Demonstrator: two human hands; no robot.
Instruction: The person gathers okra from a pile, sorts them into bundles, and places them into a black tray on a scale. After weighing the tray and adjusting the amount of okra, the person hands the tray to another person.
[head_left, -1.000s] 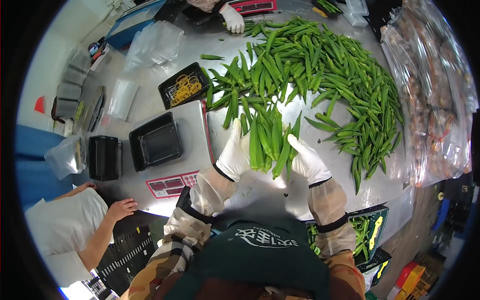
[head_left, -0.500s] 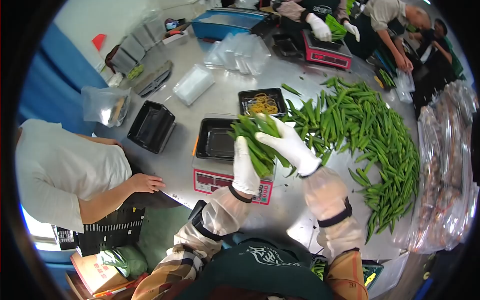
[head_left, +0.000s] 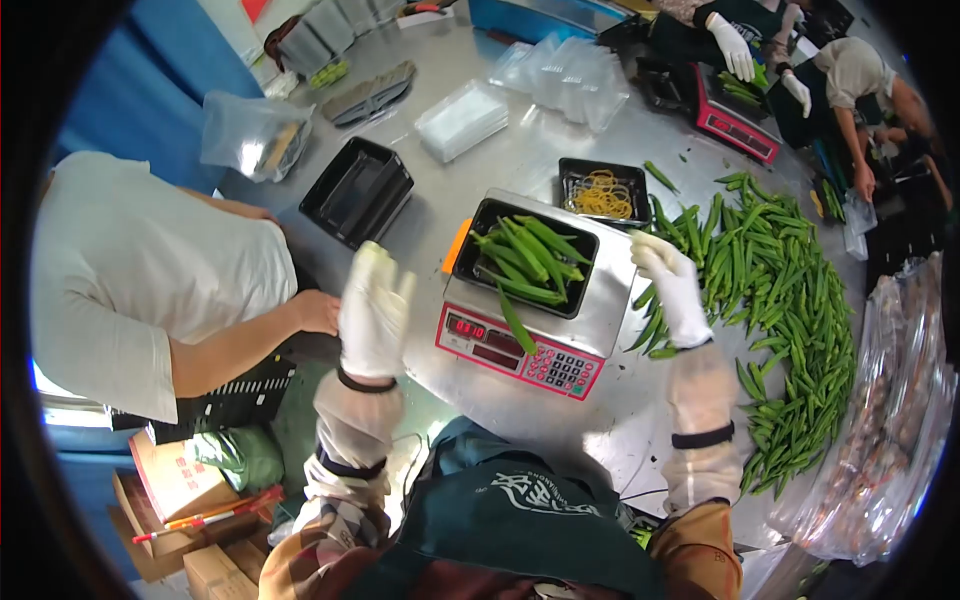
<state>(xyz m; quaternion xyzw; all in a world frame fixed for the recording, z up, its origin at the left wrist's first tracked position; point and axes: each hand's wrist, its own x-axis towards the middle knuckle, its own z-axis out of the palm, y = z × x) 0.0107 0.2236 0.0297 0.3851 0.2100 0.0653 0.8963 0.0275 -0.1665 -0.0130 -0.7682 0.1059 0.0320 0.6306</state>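
A handful of green okra (head_left: pixel 530 250) lies in a black plastic tray (head_left: pixel 577 303) on a red-and-silver digital scale (head_left: pixel 615 335). One okra pod (head_left: pixel 515 320) hangs over the tray's front edge, across the scale's panel, where red digits are lit. Left of the scale, my white-gloved left hand (head_left: pixel 373 318) is raised with its fingers stretched out, holding nothing. My right hand (head_left: pixel 670 285), gloved too, is to the right of the scale by the near edge of the okra pile (head_left: pixel 780 300). Its fingers are slightly bent and apart, with nothing in them.
Behind the scale sits a tray of yellow rubber bands (head_left: pixel 603 193). Stacked black trays (head_left: pixel 357 190) and clear plastic lids (head_left: pixel 462 120) are at the left. A person in a white shirt (head_left: pixel 170 270) stands left. Co-workers use another scale (head_left: pixel 735 125). Plastic-wrapped bundles (head_left: pixel 870 420) line the right.
The okra bunch has left my hands and now lies in the tray on the scale. My hands have moved apart, left and right. The camera view has shifted.
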